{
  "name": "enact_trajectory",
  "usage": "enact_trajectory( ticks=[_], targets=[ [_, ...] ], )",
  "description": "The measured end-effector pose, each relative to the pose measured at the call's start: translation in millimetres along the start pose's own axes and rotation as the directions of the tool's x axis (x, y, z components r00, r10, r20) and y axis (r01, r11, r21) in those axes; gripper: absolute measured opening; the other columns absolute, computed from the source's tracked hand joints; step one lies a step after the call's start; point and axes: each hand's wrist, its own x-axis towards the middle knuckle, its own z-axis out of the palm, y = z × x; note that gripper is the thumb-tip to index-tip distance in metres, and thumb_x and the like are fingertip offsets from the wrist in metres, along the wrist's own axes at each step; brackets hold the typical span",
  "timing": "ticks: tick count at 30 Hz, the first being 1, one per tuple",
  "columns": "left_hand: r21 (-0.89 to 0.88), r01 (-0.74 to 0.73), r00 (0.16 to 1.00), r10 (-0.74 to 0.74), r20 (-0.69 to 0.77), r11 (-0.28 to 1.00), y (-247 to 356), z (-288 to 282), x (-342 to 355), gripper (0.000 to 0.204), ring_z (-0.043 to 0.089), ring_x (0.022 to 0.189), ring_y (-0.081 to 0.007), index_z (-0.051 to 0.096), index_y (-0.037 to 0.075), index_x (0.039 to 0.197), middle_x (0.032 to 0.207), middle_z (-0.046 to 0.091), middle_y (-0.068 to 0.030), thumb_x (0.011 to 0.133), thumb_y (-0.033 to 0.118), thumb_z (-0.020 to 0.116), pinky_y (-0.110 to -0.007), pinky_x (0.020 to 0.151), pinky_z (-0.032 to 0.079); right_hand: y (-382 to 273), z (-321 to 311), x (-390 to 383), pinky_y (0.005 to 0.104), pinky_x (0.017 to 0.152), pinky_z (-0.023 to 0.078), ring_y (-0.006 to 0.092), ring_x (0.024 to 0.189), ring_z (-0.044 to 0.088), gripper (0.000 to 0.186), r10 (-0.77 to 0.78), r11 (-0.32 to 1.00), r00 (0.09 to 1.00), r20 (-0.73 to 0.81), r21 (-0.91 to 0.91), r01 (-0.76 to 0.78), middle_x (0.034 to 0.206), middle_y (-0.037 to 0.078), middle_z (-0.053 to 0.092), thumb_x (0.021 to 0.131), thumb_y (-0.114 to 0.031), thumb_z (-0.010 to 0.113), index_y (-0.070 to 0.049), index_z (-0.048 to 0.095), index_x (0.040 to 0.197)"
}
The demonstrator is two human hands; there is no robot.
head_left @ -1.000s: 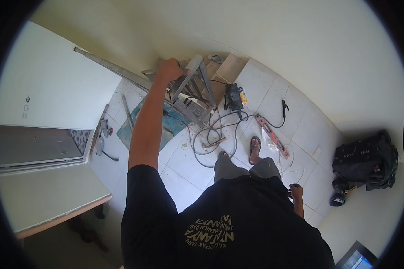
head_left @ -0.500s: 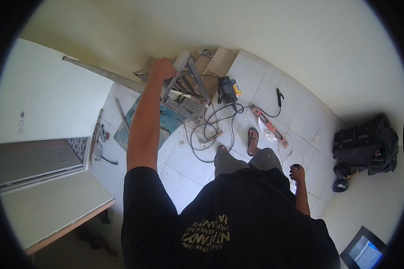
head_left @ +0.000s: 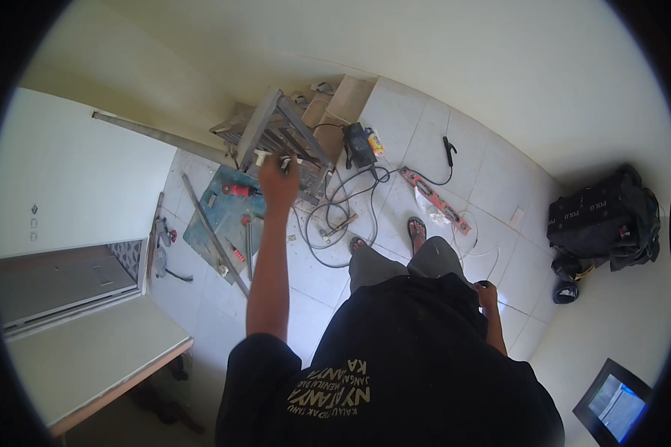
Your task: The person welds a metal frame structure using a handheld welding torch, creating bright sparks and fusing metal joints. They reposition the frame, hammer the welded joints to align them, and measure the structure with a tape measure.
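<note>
In front of me, my left hand (head_left: 279,186) is raised before a grey slatted metal frame (head_left: 255,132). Its fingers are curled, with something small and pale showing beside the fingertips; I cannot make out what it is. The frame stands tilted near the wall, its lower part partly hidden by that hand. Beside my right thigh, my right hand (head_left: 488,296) hangs low with fingers curled around a small dark thing, too small to name. Under my left forearm lies a blue-green board (head_left: 201,223), bearing a red-bodied tool (head_left: 237,191) and a long grey metal bar (head_left: 198,200).
A black box-shaped machine (head_left: 359,145) with a looping cable sits right of the frame. Farther right lie a black electrode holder (head_left: 449,152) and a red spirit level (head_left: 438,201). Black bags (head_left: 600,216) rest by the right wall; a white cabinet (head_left: 82,156) stands left.
My left hand has come off the top of the metal frame and moved back toward me. The red-bodied tool on the board has come into sight. My right hand has shifted slightly closer to my thigh.
</note>
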Motion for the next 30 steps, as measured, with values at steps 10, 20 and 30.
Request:
enact_trajectory(
  ticks=[10, 20, 30],
  targets=[
    [0.446, 0.891, -0.205, -0.797, 0.568, 0.089, -71.5, 49.6, -464.9, 0.037, 0.066, 0.075, -0.0234, 0.069, 0.003, 0.093, 0.087, 0.07, -0.0114, 0.081, 0.038, 0.073, -0.039, 0.065, 0.053, 14.4, -61.0, 90.4, 0.0336, 0.05, 0.049, 0.0173, 0.056, 0.06, 0.021, 0.172, 0.97, 0.957, 0.236, 0.128, -0.206, 0.075, 0.009, 0.065, 0.086, -0.022, 0.066, -0.005, 0.066, 0.099],
    [0.136, 0.923, 0.269, -0.856, 0.441, 0.36, 62.3, 113.3, -369.6, 0.034, 0.068, 0.071, -0.0175, 0.071, 0.001, 0.101, 0.083, 0.072, -0.0111, 0.083, 0.029, 0.072, -0.032, 0.067, 0.052, -45.9, -157.0, 232.3, 0.029, 0.043, 0.045, 0.0157, 0.049, 0.058, 0.018, -0.01, 1.0, 0.977, 0.215, -0.005, 0.011, 0.071, 0.008, 0.063, 0.087, -0.017, 0.065, -0.003, 0.065, 0.099],
    [0.063, 0.914, 0.347, -0.851, 0.393, 0.401, 49.0, 170.6, -305.0, 0.04, 0.07, 0.07, -0.0214, 0.071, 0.001, 0.1, 0.082, 0.072, -0.0141, 0.082, 0.036, 0.071, -0.034, 0.07, 0.054, -153.7, -120.7, 275.5, 0.0285, 0.045, 0.046, 0.0147, 0.05, 0.058, 0.018, -0.075, 0.995, 0.936, 0.345, -0.039, 0.094, 0.073, 0.006, 0.063, 0.089, -0.019, 0.064, -0.005, 0.065, 0.101]
  ],
)
